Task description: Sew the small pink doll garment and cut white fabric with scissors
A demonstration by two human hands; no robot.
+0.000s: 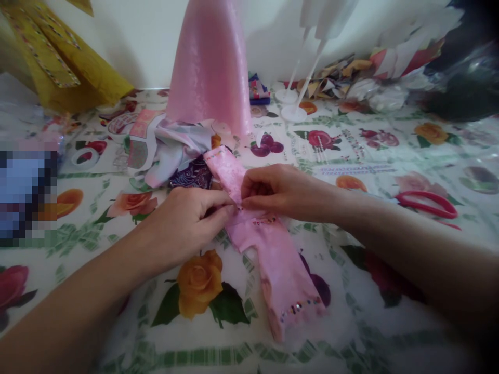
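Note:
A small pink garment [288, 275], doll-sized by its look, lies aslant on the flowered tablecloth. Colored beads or sequins trim its lower edge and a band near its middle. My left hand [198, 213] comes from the left, with thumb and forefinger pinched at the garment's middle. Opposite it, my right hand [273, 192] has its fingers curled and the tips pressed together just above the same spot. Whatever sits between the right fingertips is too small to make out. Printed fabric pieces [179, 145] lie crumpled beyond the left hand, beside the garment's upper end.
Behind the hands stands a tall pink skirt [210, 67], with a yellow beaded garment [78, 67] at back left. Red-handled scissors [427, 203] lie by my right forearm. White stands [294, 113], scraps [339, 75] and plastic bags fill the back right. A blurred blue object [23, 192] is at left.

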